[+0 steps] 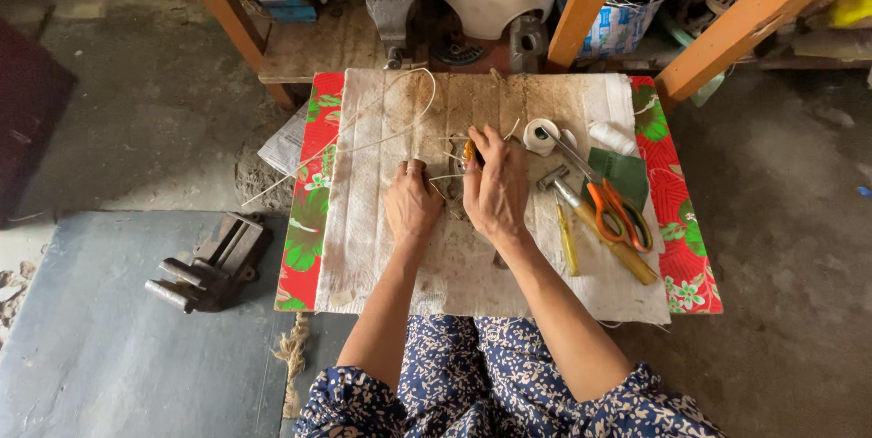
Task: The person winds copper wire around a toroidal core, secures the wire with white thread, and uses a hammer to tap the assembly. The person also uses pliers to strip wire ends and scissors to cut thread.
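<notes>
While the left hand [411, 204] pinched pale cord [381, 134], the right hand [496, 185] gripped an orange-handled tool [470, 154] mid-table [363, 247]; scissors [610, 204], hammer [590, 220], tape roll [542, 136] lay at three o'clock, vise [211, 263] at eight.

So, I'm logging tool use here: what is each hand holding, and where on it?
The right hand pinches a small orange-handled tool by its handle. The left hand is closed on pale cord; where along it cannot be told.

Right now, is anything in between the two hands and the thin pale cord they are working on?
Nothing visible: the left hand and right hand both already touch the thin pale cord on the stained white cloth.
</notes>
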